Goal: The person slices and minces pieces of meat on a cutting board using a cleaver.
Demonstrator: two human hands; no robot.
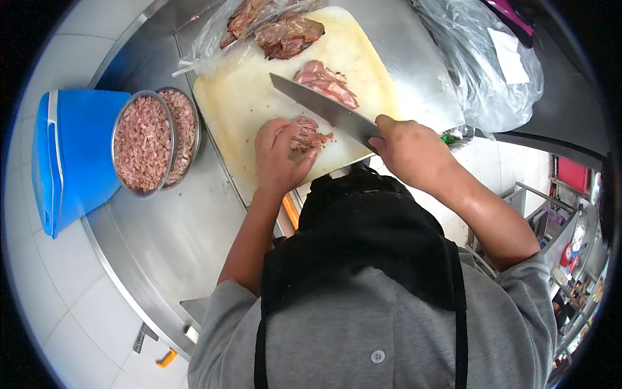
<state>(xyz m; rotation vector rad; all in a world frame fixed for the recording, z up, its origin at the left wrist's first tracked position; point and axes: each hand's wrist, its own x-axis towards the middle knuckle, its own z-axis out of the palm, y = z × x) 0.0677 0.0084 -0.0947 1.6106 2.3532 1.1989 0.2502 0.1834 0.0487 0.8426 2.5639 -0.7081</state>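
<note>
My right hand (411,148) is wrapped round the handle of a broad knife (324,111). The blade points up and left over the cutting board (227,97). On the board, my left hand (277,152) is curled over a small piece of meat (310,134), with fingers and thumb around it. Little shreds of meat lie beside it. A larger pink chunk of meat (326,83) sits just beyond the blade. Farther up the board lies a browned piece of meat (289,35), partly against a clear plastic bag (217,48).
Two round bowls (144,142) of chopped meat overlap left of the board, next to a blue box (84,155). Clear plastic bags (483,71) lie at the upper right of the steel table (172,240). A shelf rack (512,201) stands at right.
</note>
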